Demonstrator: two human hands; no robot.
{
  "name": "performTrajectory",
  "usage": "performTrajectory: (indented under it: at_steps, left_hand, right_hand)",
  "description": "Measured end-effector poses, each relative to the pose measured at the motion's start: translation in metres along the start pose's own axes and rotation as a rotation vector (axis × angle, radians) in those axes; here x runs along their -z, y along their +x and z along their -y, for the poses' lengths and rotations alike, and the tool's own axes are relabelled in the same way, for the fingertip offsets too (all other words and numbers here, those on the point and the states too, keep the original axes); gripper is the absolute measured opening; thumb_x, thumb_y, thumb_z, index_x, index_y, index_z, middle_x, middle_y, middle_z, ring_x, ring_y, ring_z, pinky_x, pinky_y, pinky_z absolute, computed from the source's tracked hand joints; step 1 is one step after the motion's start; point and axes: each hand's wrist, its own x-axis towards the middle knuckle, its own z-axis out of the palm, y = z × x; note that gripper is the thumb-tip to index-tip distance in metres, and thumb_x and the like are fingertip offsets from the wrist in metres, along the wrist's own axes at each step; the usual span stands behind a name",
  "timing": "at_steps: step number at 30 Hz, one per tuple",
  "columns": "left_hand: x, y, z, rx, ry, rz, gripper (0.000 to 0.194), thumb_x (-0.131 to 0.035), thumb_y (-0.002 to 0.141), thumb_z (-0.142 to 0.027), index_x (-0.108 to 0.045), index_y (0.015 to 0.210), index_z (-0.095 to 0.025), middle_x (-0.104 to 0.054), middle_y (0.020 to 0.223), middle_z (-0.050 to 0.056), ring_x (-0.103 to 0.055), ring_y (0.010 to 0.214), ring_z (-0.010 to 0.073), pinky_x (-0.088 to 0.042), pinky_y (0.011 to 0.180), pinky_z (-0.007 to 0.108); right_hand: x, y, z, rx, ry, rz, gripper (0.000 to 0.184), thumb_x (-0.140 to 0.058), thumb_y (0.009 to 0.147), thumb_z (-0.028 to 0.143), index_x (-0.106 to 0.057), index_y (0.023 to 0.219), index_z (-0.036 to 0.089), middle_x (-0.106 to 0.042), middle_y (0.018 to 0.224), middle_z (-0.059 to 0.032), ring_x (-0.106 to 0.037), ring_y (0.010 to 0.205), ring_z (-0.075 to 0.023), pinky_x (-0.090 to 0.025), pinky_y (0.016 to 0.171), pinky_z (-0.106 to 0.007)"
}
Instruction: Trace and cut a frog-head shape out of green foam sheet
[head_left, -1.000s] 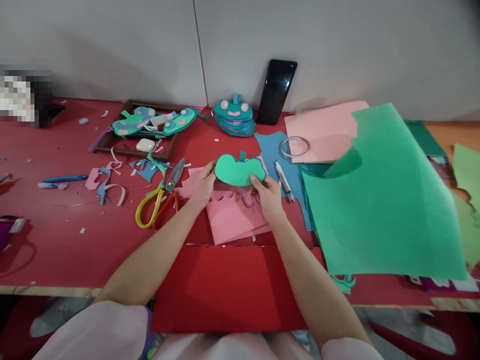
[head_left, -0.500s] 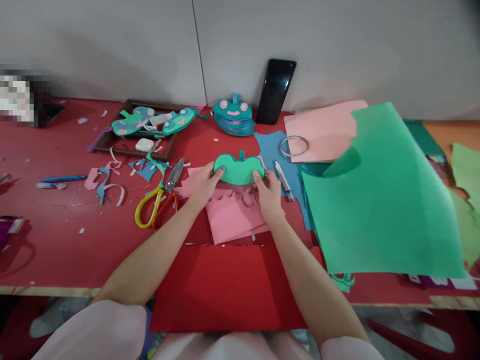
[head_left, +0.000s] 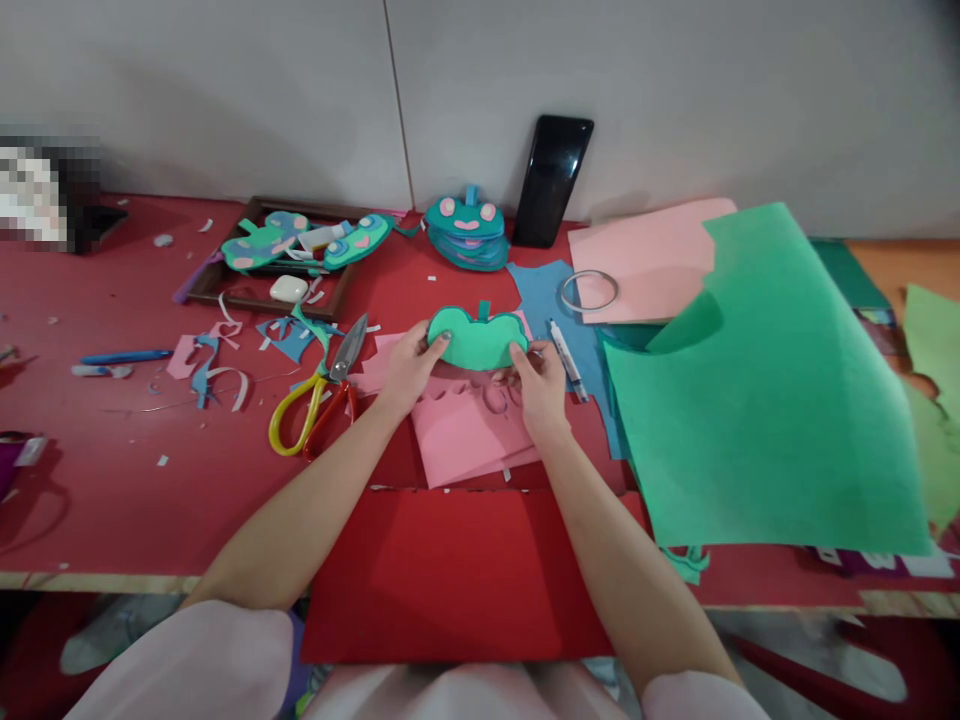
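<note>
A green cloud-shaped felt cutout (head_left: 477, 340) with a blue backing and a small blue tab on top is held between both hands above the table. My left hand (head_left: 407, 368) pinches its left edge, thumb on the front. My right hand (head_left: 538, 388) grips its right lower edge. Under them lies a pink felt sheet (head_left: 465, 430) with shapes cut out of it. Scissors (head_left: 319, 394) with one yellow and one red handle lie just left of my left hand.
A large green sheet (head_left: 772, 400) curls up at right over pink and blue sheets. A marker (head_left: 566, 357), a tape ring (head_left: 588, 291), a leaning phone (head_left: 551, 180), finished frog faces (head_left: 466, 228), a wooden frame (head_left: 262, 262) with cutouts, and scraps lie around. A red sheet (head_left: 457, 570) overhangs the front edge.
The green cutout has sunk slightly and tilted toward the table. My right hand has shifted from under it to its right lower edge; my left thumb has come onto its front.
</note>
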Motion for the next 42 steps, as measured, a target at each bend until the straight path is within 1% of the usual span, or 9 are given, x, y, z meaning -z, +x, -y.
performTrajectory:
  at_steps: [6,10,27,29,32,34,37,40,42]
  left_hand:
    - [0.001,0.000,0.001,-0.008,0.035,0.001,0.034,-0.057,0.079,-0.046,-0.060,0.098,-0.019,-0.067,0.098,0.006,-0.063,0.088,0.0199,-0.051,0.082,0.037]
    - [0.001,0.000,0.002,-0.012,0.027,-0.002,0.034,-0.057,0.079,-0.046,-0.059,0.099,-0.019,-0.067,0.101,0.006,-0.063,0.092,0.0200,-0.051,0.083,0.037]
    - [-0.001,0.000,0.000,0.008,-0.013,-0.043,0.032,-0.062,0.076,-0.043,-0.060,0.096,-0.018,-0.068,0.096,0.006,-0.064,0.088,0.0199,-0.052,0.080,0.036]
    - [-0.001,0.000,-0.001,0.015,-0.007,-0.046,0.032,-0.063,0.075,-0.043,-0.060,0.096,-0.018,-0.068,0.096,0.006,-0.064,0.087,0.0197,-0.053,0.079,0.036]
    - [-0.001,0.000,-0.002,0.020,0.013,-0.052,0.033,-0.063,0.075,-0.044,-0.061,0.095,-0.019,-0.068,0.095,0.006,-0.064,0.086,0.0199,-0.053,0.077,0.036]
    - [0.000,0.000,0.000,0.019,0.018,-0.056,0.035,-0.062,0.075,-0.047,-0.061,0.095,-0.018,-0.068,0.095,0.006,-0.064,0.088,0.0207,-0.053,0.079,0.037]
    - [-0.001,0.000,0.005,0.056,-0.109,-0.070,0.039,-0.054,0.081,-0.051,-0.060,0.099,-0.018,-0.067,0.098,0.008,-0.063,0.095,0.0225,-0.053,0.083,0.039]
    - [-0.002,0.001,0.010,0.157,-0.313,-0.066,0.043,-0.043,0.085,-0.055,-0.057,0.105,-0.019,-0.068,0.093,0.008,-0.065,0.094,0.0252,-0.055,0.078,0.042]
    - [-0.003,0.002,0.011,0.179,-0.368,-0.045,0.042,-0.044,0.085,-0.054,-0.057,0.106,-0.020,-0.068,0.090,0.008,-0.066,0.093,0.0267,-0.056,0.076,0.044]
  right_hand:
    - [-0.001,0.000,-0.001,0.025,-0.029,-0.024,0.028,-0.064,0.074,0.038,-0.041,0.078,0.024,-0.051,0.047,0.0120,-0.056,0.037,-0.0100,-0.047,0.041,-0.021]
    - [-0.001,0.000,0.000,0.023,-0.037,-0.031,0.027,-0.063,0.075,0.036,-0.040,0.077,0.024,-0.050,0.045,0.0126,-0.057,0.037,-0.0108,-0.047,0.040,-0.021]
    - [-0.001,0.000,0.000,0.044,-0.021,-0.020,0.028,-0.062,0.076,0.038,-0.037,0.080,0.025,-0.054,0.048,0.0110,-0.058,0.038,-0.0124,-0.044,0.039,-0.022]
    - [-0.001,0.000,0.000,0.038,-0.022,-0.041,0.028,-0.063,0.075,0.038,-0.040,0.084,0.025,-0.055,0.050,0.0104,-0.057,0.038,-0.0122,-0.045,0.039,-0.022]
    - [0.000,0.000,0.001,0.025,-0.026,-0.043,0.034,-0.063,0.075,0.038,-0.046,0.100,0.023,-0.060,0.056,0.0079,-0.058,0.040,-0.0117,-0.047,0.043,-0.024]
    - [0.001,0.000,0.000,0.012,-0.032,-0.032,0.032,-0.064,0.074,0.039,-0.051,0.097,0.021,-0.060,0.057,0.0063,-0.058,0.042,-0.0118,-0.049,0.044,-0.025]
    - [0.003,0.001,-0.001,0.010,-0.035,-0.045,0.025,-0.064,0.074,0.040,-0.054,0.082,0.019,-0.057,0.052,0.0061,-0.057,0.041,-0.0117,-0.049,0.045,-0.025]
    - [0.004,0.002,-0.003,0.032,-0.010,-0.083,0.024,-0.065,0.074,0.038,-0.051,0.081,0.020,-0.056,0.052,0.0071,-0.055,0.039,-0.0107,-0.049,0.044,-0.025]
    - [0.004,0.003,-0.003,0.039,0.005,-0.102,0.024,-0.066,0.074,0.037,-0.050,0.081,0.020,-0.056,0.054,0.0072,-0.055,0.039,-0.0103,-0.048,0.044,-0.024]
